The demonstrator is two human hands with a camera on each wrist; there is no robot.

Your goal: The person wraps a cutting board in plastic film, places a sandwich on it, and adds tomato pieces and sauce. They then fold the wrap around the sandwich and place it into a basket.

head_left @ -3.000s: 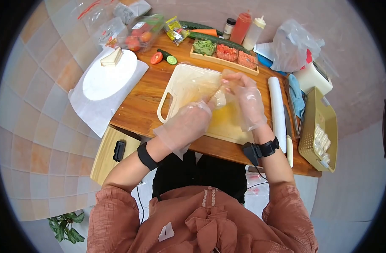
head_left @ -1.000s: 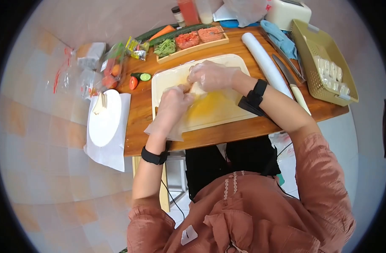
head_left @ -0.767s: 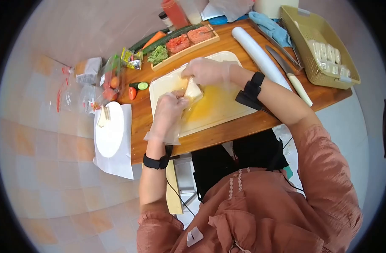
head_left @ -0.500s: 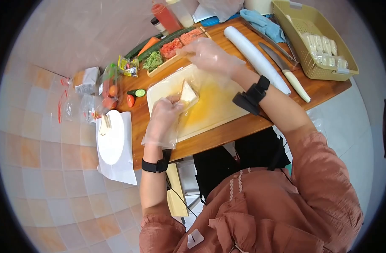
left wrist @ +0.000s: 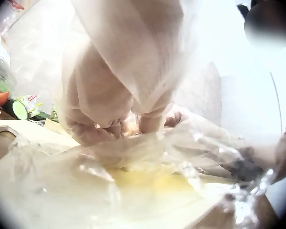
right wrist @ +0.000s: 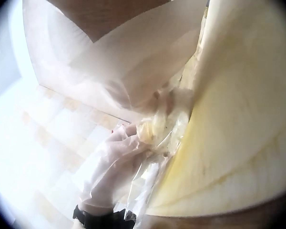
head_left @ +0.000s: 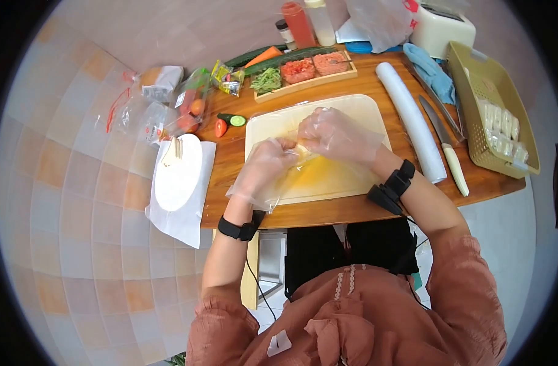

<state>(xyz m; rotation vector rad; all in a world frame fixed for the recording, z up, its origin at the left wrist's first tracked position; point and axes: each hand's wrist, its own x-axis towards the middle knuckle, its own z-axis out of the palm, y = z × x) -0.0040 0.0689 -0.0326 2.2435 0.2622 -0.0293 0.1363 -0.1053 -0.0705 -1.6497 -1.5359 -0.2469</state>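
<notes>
Both hands wear clear plastic gloves and meet over the cream cutting board (head_left: 264, 125). My left hand (head_left: 270, 161) holds the left side of a small triangular white-bread sandwich (head_left: 302, 152) in clear plastic wrap. Curled against its other side, my right hand (head_left: 337, 134) grips the wrap. Fingers hide most of the sandwich; a pale yellowish bit of the bundle (right wrist: 147, 131) shows between the hands in the right wrist view. Crumpled wrap (left wrist: 100, 181) spreads below the left hand in the left wrist view. A yellow smear (head_left: 315, 174) stains the board.
Right of the board lie a plastic wrap roll (head_left: 410, 122), a knife (head_left: 453, 168) and a basket (head_left: 474, 91) holding wrapped pieces. A sectioned tray (head_left: 318, 79) of fillings stands behind. At left are a white plate (head_left: 175, 183) and cut cucumber (head_left: 237, 121).
Half a second ago my right hand was raised toward the filling tray with the sandwich exposed. It has come back down beside my left hand and covers the sandwich. The head view has shifted.
</notes>
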